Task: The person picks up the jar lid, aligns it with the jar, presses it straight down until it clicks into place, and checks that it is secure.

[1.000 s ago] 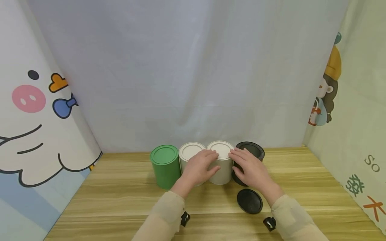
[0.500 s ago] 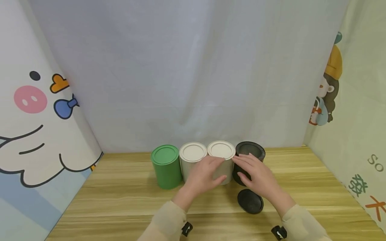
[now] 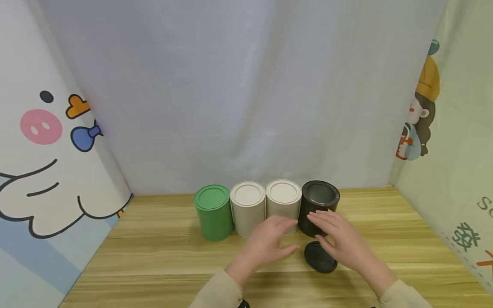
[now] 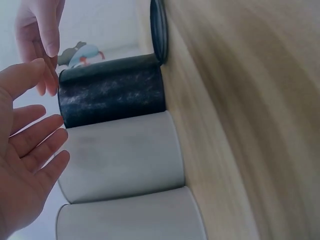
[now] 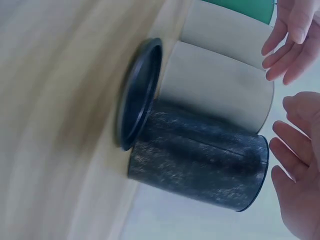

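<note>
Four cans would be several: a row of them stands upright, from a green can [image 3: 215, 222] through a white can [image 3: 246, 211] and a second white can [image 3: 283, 193] to a black can [image 3: 311, 214] at the right end. The black can's top shows a dark hollow inside its rim. In front of it a round black lid [image 3: 319, 257] lies on the table. My left hand [image 3: 269, 241] hovers before the white cans, fingers loosely extended and holding nothing. Over the lid's right side, my right hand [image 3: 344, 239] overlaps the black can's lower front, its fingers relaxed and holding nothing.
The wooden table [image 3: 154, 256] reaches back to a pale grey curtain [image 3: 246, 107]. A cartoon-printed cloth [image 3: 104, 171] hangs at the left, and a light green printed cloth [image 3: 454, 128] at the right.
Both hands have drawn back from the can tops toward the person, the right one also shifting right. The cans and the lid stay in place.
</note>
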The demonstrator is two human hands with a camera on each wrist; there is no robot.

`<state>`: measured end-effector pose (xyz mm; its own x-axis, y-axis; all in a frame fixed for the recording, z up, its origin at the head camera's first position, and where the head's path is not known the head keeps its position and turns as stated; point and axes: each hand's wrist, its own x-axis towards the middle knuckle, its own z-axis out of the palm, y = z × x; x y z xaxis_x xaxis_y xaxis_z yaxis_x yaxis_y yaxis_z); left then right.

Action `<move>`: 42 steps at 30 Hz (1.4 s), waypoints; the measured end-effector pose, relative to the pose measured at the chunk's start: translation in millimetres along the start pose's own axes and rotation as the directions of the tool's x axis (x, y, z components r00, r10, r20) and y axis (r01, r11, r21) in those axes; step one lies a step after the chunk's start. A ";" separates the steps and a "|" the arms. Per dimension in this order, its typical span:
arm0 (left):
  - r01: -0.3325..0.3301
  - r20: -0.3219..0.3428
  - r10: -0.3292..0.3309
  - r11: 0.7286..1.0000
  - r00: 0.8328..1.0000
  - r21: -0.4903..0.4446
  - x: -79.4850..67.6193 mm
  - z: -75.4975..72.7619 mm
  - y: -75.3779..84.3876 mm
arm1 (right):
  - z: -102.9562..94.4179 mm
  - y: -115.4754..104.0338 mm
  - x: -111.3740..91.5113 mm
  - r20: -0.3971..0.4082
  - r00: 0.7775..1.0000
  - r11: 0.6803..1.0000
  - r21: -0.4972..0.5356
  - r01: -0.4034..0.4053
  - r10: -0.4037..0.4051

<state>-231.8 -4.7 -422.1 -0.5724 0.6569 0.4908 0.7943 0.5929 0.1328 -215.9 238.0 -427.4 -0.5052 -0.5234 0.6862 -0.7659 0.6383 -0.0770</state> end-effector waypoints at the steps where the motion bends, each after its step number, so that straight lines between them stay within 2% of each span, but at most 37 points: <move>1: 0.004 0.010 -0.004 1.000 1.000 -0.001 -1.0 2.0 1.1 | -0.3 0.5 -3.2 0.000 1.000 1.000 -0.001 0.003 -0.003; 6: 0.009 0.035 -0.009 1.000 0.999 -0.003 -5.8 11.9 5.4 | -2.1 1.4 -17.4 0.011 1.000 1.000 -0.012 -0.007 0.007; 12: 0.013 0.061 -0.013 1.000 0.998 -0.003 -9.6 21.6 7.3 | -3.0 2.8 -32.5 0.039 0.997 0.997 -0.042 -0.068 0.069; 17: 0.033 0.106 -0.030 0.999 0.994 -0.021 -11.1 26.8 9.3 | -4.3 5.0 -42.5 0.063 0.993 0.995 -0.039 -0.093 0.095; 24: 0.033 0.141 -0.032 0.999 0.989 0.000 -13.1 32.8 15.2 | -5.1 7.8 -54.8 0.075 0.989 0.991 -0.054 -0.126 0.130; 31: 0.021 0.118 -0.022 1.000 0.993 0.003 -10.6 38.2 20.7 | -5.9 15.4 -62.8 0.103 0.987 0.992 -0.027 -0.125 0.127; 35: 0.059 0.120 -0.054 0.997 0.991 -0.039 -6.5 41.3 23.2 | -4.6 21.9 -65.5 0.113 0.987 0.993 0.003 -0.116 0.115; 42: 0.149 0.187 -0.135 0.987 0.973 -0.060 1.5 48.1 25.1 | -1.8 32.0 -68.8 0.190 0.976 0.993 0.039 -0.114 0.105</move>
<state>-222.5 33.6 -459.5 -0.7026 0.6460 0.2982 0.7109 0.6551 0.2559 -205.0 295.4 -475.8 -0.6490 -0.5515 0.5240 -0.7181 0.6715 -0.1827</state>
